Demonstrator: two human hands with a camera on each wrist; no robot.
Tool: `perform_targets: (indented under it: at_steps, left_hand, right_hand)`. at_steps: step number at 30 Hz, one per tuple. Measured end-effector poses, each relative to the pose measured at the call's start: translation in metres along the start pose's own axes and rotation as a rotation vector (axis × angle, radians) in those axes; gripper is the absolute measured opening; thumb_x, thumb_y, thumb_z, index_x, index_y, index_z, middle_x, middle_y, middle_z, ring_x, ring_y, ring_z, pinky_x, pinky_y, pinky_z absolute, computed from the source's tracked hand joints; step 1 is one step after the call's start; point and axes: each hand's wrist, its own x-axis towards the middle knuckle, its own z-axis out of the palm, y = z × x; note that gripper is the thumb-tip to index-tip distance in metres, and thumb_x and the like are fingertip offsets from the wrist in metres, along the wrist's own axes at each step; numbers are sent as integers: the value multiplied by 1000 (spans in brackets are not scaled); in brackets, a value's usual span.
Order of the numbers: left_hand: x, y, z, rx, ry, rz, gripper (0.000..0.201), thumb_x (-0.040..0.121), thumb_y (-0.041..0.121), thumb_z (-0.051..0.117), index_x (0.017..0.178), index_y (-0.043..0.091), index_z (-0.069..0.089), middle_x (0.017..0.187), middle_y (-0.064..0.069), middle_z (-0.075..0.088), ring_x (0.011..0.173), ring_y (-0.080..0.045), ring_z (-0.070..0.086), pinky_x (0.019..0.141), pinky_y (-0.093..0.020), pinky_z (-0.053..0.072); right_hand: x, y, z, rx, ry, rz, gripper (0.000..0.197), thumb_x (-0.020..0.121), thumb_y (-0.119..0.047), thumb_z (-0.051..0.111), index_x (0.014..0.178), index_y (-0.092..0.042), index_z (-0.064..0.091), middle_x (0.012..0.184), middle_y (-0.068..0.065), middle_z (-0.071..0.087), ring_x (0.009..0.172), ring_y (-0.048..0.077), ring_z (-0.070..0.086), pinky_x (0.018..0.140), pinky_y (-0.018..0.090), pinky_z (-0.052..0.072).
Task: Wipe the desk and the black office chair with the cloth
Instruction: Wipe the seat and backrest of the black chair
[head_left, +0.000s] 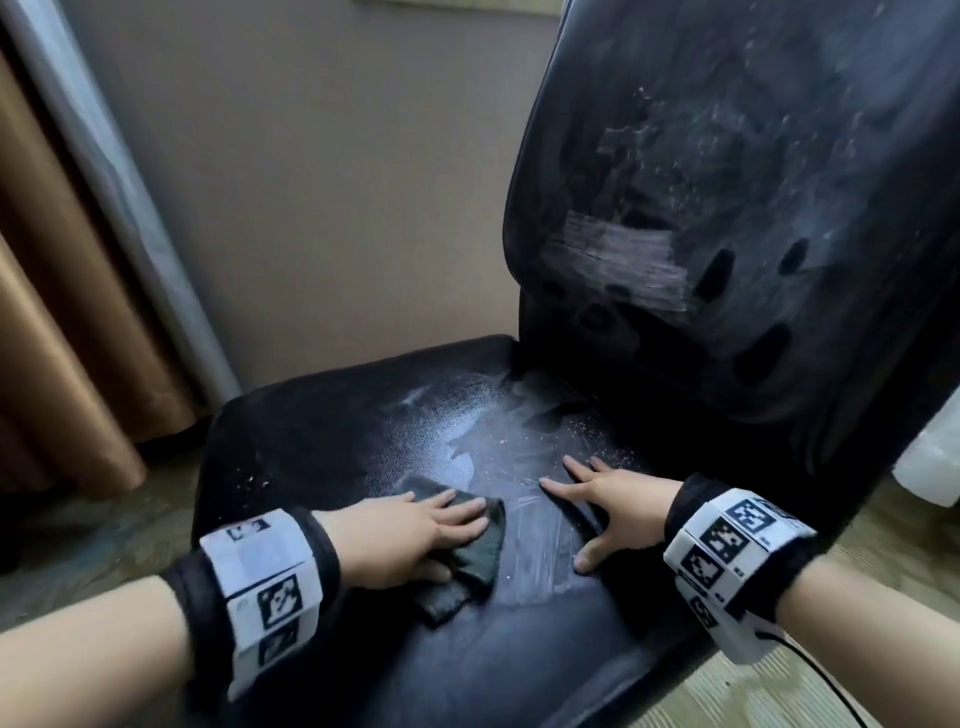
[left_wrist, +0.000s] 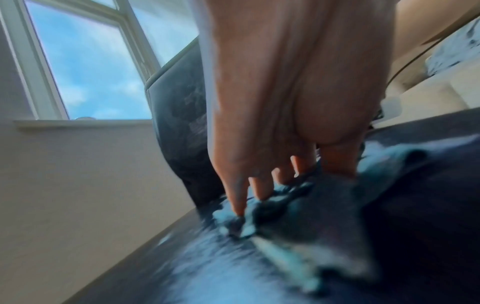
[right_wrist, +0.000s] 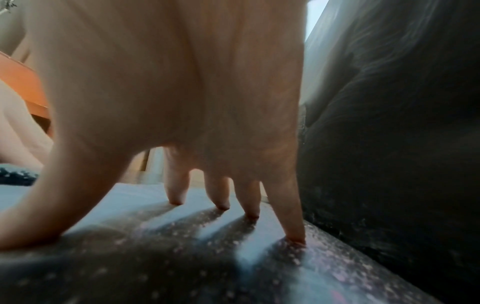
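Observation:
The black office chair fills the view: its dusty seat (head_left: 322, 436) lies below me and its scuffed backrest (head_left: 753, 156) rises at the right. A dark green cloth (head_left: 475, 551) lies crumpled on the seat's middle. My left hand (head_left: 415, 530) presses flat on the cloth, fingers straight (left_wrist: 237, 197). To the right, my right hand (head_left: 608, 499) rests spread on the bare seat (right_wrist: 233, 257), fingertips (right_wrist: 296, 236) touching the leather near the backrest (right_wrist: 389, 144). Pale streaks and crumbs mark the seat between the hands.
A beige wall (head_left: 311, 182) stands behind the chair, with brown curtains (head_left: 47, 338) at the left. Wood-look floor (head_left: 893, 545) shows on the right, beside a white object (head_left: 930, 457). A window (left_wrist: 85, 61) appears in the left wrist view.

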Motion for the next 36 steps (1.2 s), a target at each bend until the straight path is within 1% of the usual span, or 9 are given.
perform_targets:
  at_steps: [5,11,14,18,23,27,30,33,36]
  left_hand:
    - [25,-25,-9,16,1,-226,62,100,46,26,151,28,-5,158,5,-15,147,-24,-7,116,-49,16]
    - [-18,15,14,71,-85,125,87,74,70,8,149,31,-12,155,9,-25,142,-15,-22,117,-44,2]
    - [-2,-4,6,98,-34,9,96,66,75,0,149,28,-14,156,6,-22,145,-17,-16,118,-38,4]
    - [14,-12,-1,147,-29,-110,74,94,59,21,150,24,-13,157,-2,-21,146,-23,-13,117,-44,6]
    - [-14,29,25,183,-24,174,91,70,72,-1,145,26,-23,150,2,-33,139,-21,-29,113,-40,-15]
    - [17,-9,10,157,23,-33,106,56,83,-24,143,24,-26,143,6,-36,142,-17,-22,117,-40,-5]
    - [35,-18,-1,180,18,-233,75,92,65,7,149,22,-17,155,-3,-25,145,-21,-15,117,-40,-6]
    - [19,10,4,249,35,-122,78,89,63,1,149,15,-17,155,-12,-21,145,-28,-15,114,-40,-15]
    - [0,40,27,270,111,58,88,87,65,-8,148,7,17,153,-19,22,141,-31,26,118,-48,14]
  right_hand:
    - [-2,0,3,11,6,3,100,75,-51,70,149,-36,4,158,7,-9,145,34,-6,118,40,12]
    - [-1,-2,0,-3,-8,10,100,75,-51,70,149,-36,4,158,7,-10,144,35,-7,119,41,11]
    - [-2,-2,0,-14,-9,9,99,76,-52,69,149,-36,3,158,7,-9,145,35,-6,119,42,13]
    - [-4,-2,0,-16,-12,9,98,77,-52,68,149,-37,3,158,6,-10,145,33,-6,119,42,12]
    - [0,-2,-1,-37,-8,8,100,75,-52,70,149,-36,5,158,8,-9,144,36,-4,118,39,12]
    - [0,-1,1,-34,-4,-1,99,76,-53,68,149,-37,4,158,7,-9,144,35,-5,118,40,12]
    - [-2,0,1,-29,-5,-1,98,76,-53,68,149,-38,4,158,6,-10,145,34,-5,118,40,12]
    - [-1,-1,-1,-41,-7,-2,99,75,-53,69,149,-37,5,158,7,-9,144,36,-4,118,41,13]
    - [-1,0,-2,-49,-3,-9,100,74,-53,70,149,-37,6,158,9,-8,144,37,-2,118,40,13]
